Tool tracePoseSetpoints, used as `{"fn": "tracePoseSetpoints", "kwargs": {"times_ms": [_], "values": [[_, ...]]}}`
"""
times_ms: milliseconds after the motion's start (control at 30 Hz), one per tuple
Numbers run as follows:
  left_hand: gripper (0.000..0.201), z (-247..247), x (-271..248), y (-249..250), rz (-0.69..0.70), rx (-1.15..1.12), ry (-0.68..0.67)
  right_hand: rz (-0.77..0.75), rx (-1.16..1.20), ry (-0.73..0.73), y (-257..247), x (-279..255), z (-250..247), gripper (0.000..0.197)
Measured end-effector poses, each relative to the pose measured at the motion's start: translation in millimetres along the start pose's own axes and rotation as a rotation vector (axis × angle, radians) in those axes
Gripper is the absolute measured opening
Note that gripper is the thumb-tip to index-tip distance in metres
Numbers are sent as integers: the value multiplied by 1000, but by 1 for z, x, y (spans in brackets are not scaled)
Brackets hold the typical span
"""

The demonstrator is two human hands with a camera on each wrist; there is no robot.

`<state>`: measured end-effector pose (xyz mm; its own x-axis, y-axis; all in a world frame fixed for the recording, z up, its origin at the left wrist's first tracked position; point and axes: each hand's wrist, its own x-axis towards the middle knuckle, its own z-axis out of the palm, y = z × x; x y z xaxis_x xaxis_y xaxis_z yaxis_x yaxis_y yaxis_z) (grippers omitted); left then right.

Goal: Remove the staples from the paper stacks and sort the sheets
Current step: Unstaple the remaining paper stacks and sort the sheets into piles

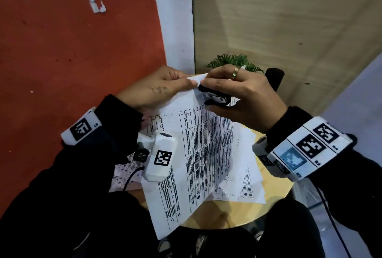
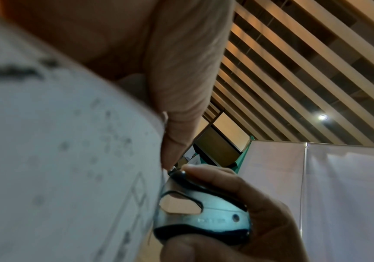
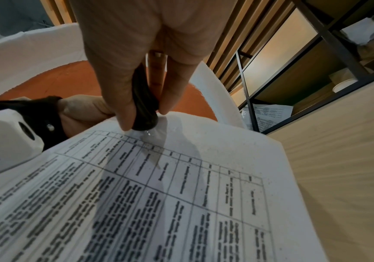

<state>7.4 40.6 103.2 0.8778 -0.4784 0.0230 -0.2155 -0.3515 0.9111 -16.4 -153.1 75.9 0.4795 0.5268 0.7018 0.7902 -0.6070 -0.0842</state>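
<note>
A stapled paper stack (image 1: 202,154) printed with tables is lifted off the round wooden table (image 1: 275,197). My left hand (image 1: 159,88) pinches its top corner. My right hand (image 1: 237,94) grips a black and silver staple remover (image 1: 215,97), its tip set against that same corner. In the left wrist view the staple remover (image 2: 204,218) sits beside the blurred paper stack (image 2: 58,159) under my left thumb (image 2: 181,99). From the right wrist, the staple remover (image 3: 144,108) presses down on the top edge of the paper stack (image 3: 159,195). The staple itself is hidden.
Loose printed sheets (image 1: 246,183) lie on the table under the lifted stack, more at the left (image 1: 124,173). A small green plant (image 1: 235,61) and a black post (image 1: 273,78) stand at the table's far side. A red wall (image 1: 72,51) is close on the left.
</note>
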Motion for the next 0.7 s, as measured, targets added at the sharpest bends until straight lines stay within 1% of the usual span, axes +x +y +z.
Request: {"fn": "tracePoseSetpoints", "kwargs": {"times_ms": [133,200,300,367,400,500,567,633,667,700], "values": [[31,1,1,1,-5,12,-28,-11,-17,-31,-1,1,2,33],[31,1,0,1,-5,3,-40,-24,-41,-49,-1,2,1,33],[28,-2,0,1,-15,2,-18,-54,-68,-62,-1,2,-1,32],[31,-4,1,-1,-27,-3,-14,-72,-80,-65,-1,3,0,32],[32,-4,1,-2,-29,-16,-19,-81,-83,-66,-2,3,0,32],[26,-5,0,-4,-42,-73,-34,-102,-99,-79,-3,5,0,30],[29,-6,0,-6,-43,-98,-62,-103,-103,-80,-5,5,0,27],[23,-6,-2,-5,-51,-130,-76,-107,-96,-66,-6,6,0,24],[24,-6,-2,-4,-53,-133,-76,-108,-87,-57,-6,7,0,23],[33,-7,-2,-5,-50,-116,-71,-106,-75,-48,-7,7,0,22]]}}
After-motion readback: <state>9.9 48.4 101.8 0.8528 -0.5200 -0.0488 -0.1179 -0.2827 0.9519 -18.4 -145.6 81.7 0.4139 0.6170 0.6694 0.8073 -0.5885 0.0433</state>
